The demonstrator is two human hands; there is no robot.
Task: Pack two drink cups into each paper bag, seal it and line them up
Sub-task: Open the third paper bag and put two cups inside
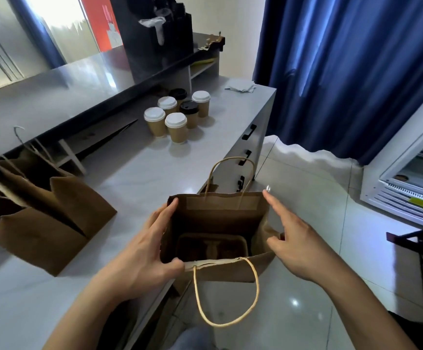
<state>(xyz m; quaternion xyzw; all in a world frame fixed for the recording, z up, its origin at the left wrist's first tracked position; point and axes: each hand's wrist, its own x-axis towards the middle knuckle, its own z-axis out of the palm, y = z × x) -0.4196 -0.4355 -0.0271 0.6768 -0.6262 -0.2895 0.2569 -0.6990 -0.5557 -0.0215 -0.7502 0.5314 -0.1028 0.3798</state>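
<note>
One open paper bag (220, 223) stands upright, mouth up, at the counter (134, 178) edge, a cup tray (211, 247) inside. Left hand (144, 251) grips its 9 o'clock rim; right hand (293, 238) holds its 3 o'clock side, fingers straight. Six cups (176, 114) cluster at 11 o'clock, bare counter between.

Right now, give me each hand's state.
Left hand: grips the left rim of the open paper bag.
Right hand: open, fingers straight at the bag's right side.

Brown paper bag (220, 271), upright at the worktop (129, 178) edge, mouth open, cup tray (211, 246) seen inside. Six lidded drink cups (177, 114) clustered farther back. More brown bags (41, 223) at left.
</note>
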